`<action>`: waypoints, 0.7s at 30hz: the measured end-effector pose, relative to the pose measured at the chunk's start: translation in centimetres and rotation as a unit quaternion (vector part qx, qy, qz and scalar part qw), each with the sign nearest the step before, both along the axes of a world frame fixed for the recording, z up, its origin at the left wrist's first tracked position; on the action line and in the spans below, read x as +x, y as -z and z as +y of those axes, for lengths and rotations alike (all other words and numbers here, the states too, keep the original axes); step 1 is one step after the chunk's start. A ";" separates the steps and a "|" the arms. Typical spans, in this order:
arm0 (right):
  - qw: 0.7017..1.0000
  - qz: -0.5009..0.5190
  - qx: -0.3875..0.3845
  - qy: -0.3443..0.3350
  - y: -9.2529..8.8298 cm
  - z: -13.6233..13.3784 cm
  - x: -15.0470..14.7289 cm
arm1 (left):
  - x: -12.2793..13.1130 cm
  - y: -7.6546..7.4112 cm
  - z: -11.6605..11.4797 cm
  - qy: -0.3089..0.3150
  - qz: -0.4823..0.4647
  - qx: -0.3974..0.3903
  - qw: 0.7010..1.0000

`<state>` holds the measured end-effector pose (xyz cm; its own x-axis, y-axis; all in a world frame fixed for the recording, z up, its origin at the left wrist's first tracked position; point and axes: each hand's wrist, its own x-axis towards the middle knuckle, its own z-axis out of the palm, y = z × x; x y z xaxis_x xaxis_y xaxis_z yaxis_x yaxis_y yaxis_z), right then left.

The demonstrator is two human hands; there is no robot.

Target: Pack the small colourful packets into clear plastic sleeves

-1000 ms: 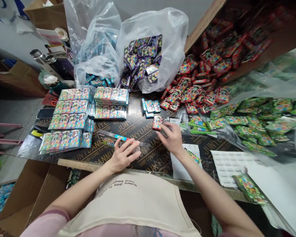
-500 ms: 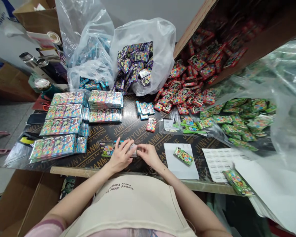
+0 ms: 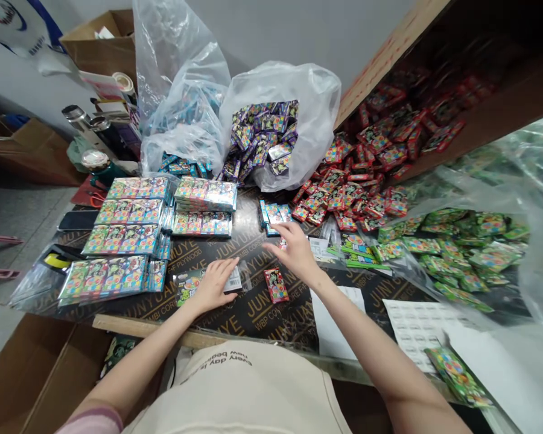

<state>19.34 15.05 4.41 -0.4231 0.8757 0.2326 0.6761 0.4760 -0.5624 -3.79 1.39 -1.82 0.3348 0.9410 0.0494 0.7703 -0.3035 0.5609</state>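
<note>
My left hand [image 3: 215, 284] lies flat, fingers stretched, over a clear plastic bag [image 3: 247, 278] with a printed header card. A white barcode label [image 3: 233, 278] shows beside its fingertips. My right hand [image 3: 295, 252] hovers farther out, thumb and forefinger apart with nothing between them. Just beyond its fingers sits a small group of blue packets [image 3: 276, 213]; a bit of red shows beneath the hand, mostly covered. Between me and that hand, a single red packet [image 3: 276, 285] rests on the dark board.
Stacks of bagged packets [image 3: 122, 232] stand at left. Behind are plastic bags of blue and purple packets [image 3: 265, 135], then a heap of red packets [image 3: 357, 181]. Green packets [image 3: 457, 247] spill at right, near a label sheet [image 3: 411, 325] and white paper [image 3: 339, 343].
My right hand has left the bag beside my left hand and reached forward and right, its fingers now apart. A red packet now lies nearer me. The view has shifted slightly.
</note>
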 end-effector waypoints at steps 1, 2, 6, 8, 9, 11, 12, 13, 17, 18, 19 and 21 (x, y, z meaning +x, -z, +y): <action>0.999 0.006 0.034 -0.007 -0.7 2.3 -1.9 | 0.2 0.1 0.1 -0.002 0.000 0.000 1.000; 0.999 0.002 0.048 -0.013 -1.2 4.8 -4.0 | 0.3 0.3 0.1 -0.004 0.001 0.000 1.000; 0.995 -0.054 -0.050 0.063 -2.2 14.5 -11.2 | 0.5 0.6 0.1 -0.011 0.010 -0.004 1.000; 0.987 -0.081 -0.099 0.099 -2.0 17.9 -13.7 | 0.5 0.8 0.1 -0.014 0.012 -0.009 1.000; 0.984 -0.090 -0.110 0.110 -1.7 19.0 -14.8 | 0.5 0.9 0.2 -0.016 0.013 -0.012 1.000; 0.981 -0.103 -0.113 0.121 -1.1 20.4 -16.5 | 0.6 1.0 0.2 -0.019 0.014 -0.018 1.000; 0.980 -0.109 -0.110 0.124 -0.7 20.7 -17.3 | 0.6 1.1 0.2 -0.020 0.015 -0.020 0.999; 0.979 -0.116 -0.107 0.127 -0.4 21.0 -17.9 | 0.6 1.2 0.2 -0.021 0.016 -0.021 0.999; 0.981 -0.132 -0.106 0.096 0.1 22.0 -19.6 | 0.6 1.3 0.3 -0.024 0.018 -0.019 0.999; 0.982 -0.132 -0.107 0.078 0.0 22.4 -19.7 | 0.6 1.3 0.3 -0.024 0.017 -0.018 0.999; 0.984 -0.132 -0.107 0.060 -0.4 22.7 -19.6 | 0.6 1.3 0.3 -0.024 0.016 -0.017 0.999; 0.985 -0.132 -0.100 0.038 -1.4 23.2 -18.6 | 0.6 1.3 0.3 -0.022 0.015 -0.015 1.000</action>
